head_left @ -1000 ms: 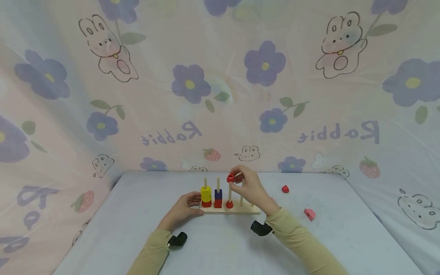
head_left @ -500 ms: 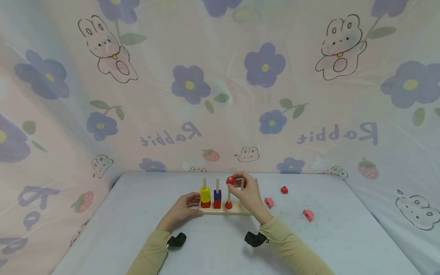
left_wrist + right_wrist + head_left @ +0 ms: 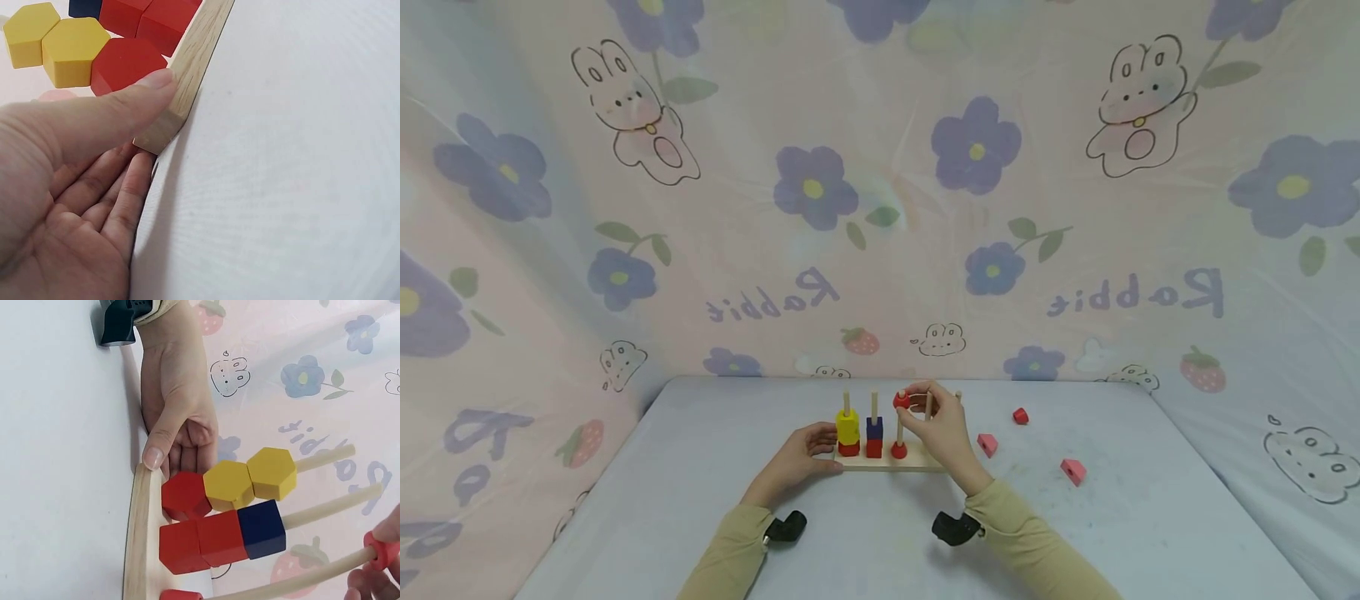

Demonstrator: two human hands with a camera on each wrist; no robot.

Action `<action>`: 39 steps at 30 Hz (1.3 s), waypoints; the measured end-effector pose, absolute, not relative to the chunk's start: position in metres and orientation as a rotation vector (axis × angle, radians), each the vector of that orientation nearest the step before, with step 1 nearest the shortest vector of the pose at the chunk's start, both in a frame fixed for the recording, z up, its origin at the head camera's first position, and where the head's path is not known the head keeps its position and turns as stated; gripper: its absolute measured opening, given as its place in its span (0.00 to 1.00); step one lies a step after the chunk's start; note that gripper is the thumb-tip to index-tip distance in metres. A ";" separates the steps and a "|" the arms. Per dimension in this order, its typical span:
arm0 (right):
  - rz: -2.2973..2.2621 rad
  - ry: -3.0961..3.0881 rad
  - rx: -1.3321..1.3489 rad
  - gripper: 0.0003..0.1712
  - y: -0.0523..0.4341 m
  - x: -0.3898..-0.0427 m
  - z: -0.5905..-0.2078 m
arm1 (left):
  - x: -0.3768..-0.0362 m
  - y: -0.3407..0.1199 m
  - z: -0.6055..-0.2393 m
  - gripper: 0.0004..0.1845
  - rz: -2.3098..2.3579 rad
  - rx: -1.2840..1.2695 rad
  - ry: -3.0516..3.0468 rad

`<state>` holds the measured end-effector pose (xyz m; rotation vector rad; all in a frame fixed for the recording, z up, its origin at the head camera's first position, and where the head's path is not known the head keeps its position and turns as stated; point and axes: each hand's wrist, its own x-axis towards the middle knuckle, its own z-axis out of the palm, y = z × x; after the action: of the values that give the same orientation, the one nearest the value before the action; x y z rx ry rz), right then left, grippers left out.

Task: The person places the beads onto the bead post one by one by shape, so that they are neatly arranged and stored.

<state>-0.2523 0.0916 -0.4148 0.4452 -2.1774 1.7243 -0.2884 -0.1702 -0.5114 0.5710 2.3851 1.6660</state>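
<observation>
My right hand (image 3: 942, 425) pinches a small red bead (image 3: 901, 401) at the top of the third peg (image 3: 900, 429), whose tip pokes through it. Another red bead (image 3: 898, 450) sits at that peg's foot. My left hand (image 3: 801, 454) grips the left end of the wooden base (image 3: 194, 69), thumb on top and fingers behind its end. The first peg carries a red hexagonal block (image 3: 186, 495) with two yellow hexagonal blocks (image 3: 228, 484) over it. On the second are two red square blocks (image 3: 222, 537) and a dark blue square block (image 3: 262, 529).
Two pink blocks (image 3: 1072, 471) and a small red piece (image 3: 1021, 416) lie on the white table (image 3: 1135, 517) right of the stand. Two more pegs (image 3: 958, 398) rise beside and behind my right hand. A patterned curtain (image 3: 880, 250) hangs behind the table.
My right hand has come down slightly, bringing the red bead from above the third peg onto its tip. The right forearm has shifted left, uncovering a pink block. The left hand keeps its place.
</observation>
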 end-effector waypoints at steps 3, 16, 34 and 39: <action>1.743 -2.166 0.417 0.15 0.094 -0.262 -0.428 | -0.288 -0.169 -0.511 0.36 1.664 0.548 2.388; 1.756 -2.203 0.366 0.15 0.097 -0.265 -0.463 | -0.287 -0.169 -0.510 0.35 1.689 0.547 2.379; 1.777 -2.381 0.287 0.16 0.099 -0.268 -0.496 | -0.288 -0.168 -0.511 0.36 1.659 0.545 2.401; 1.741 -2.422 0.371 0.20 0.104 -0.263 -0.492 | -0.287 -0.167 -0.510 0.36 1.662 0.540 2.398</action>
<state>-0.2631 0.1044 -0.4918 0.3711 -2.4224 1.7414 -0.2874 -0.1675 -0.5100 0.5403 2.3979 1.6622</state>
